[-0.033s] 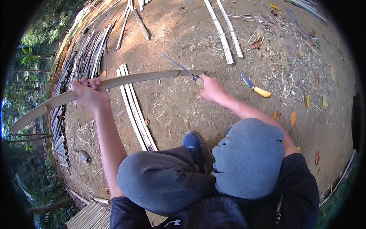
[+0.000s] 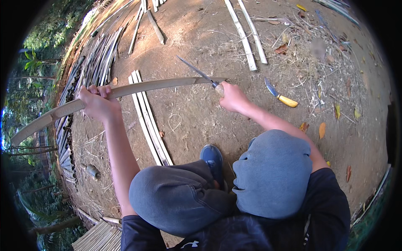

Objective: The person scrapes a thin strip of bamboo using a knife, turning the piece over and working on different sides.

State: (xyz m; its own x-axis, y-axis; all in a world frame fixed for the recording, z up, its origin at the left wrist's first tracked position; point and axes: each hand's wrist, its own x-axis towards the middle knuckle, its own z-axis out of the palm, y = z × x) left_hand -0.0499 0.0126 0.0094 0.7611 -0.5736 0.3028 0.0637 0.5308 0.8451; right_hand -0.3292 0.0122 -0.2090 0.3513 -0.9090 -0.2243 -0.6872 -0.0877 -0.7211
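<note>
My left hand (image 2: 99, 103) is closed around a long, flat bamboo strip (image 2: 150, 85), which bows across the view from the far left to the middle. In my right hand (image 2: 234, 97) is a knife (image 2: 196, 70), gripped by its pale handle. Its narrow blade points up and to the left, crossing the strip near its right end; whether the edge touches the strip I cannot tell. A second knife (image 2: 281, 94), with a yellow handle and a dark blade, lies on the ground to the right of my right hand.
Pale split bamboo strips (image 2: 147, 117) lie on the dirt beneath the held strip, and two more strips (image 2: 247, 35) lie farther off. A stack of bamboo poles (image 2: 98, 58) lines the left side. Dry shavings (image 2: 289, 62) and leaves litter the right. My shoe (image 2: 212, 158) is below centre.
The knife blade in my right hand has shifted very slightly to the right. My left hand and the bamboo strip look the same.
</note>
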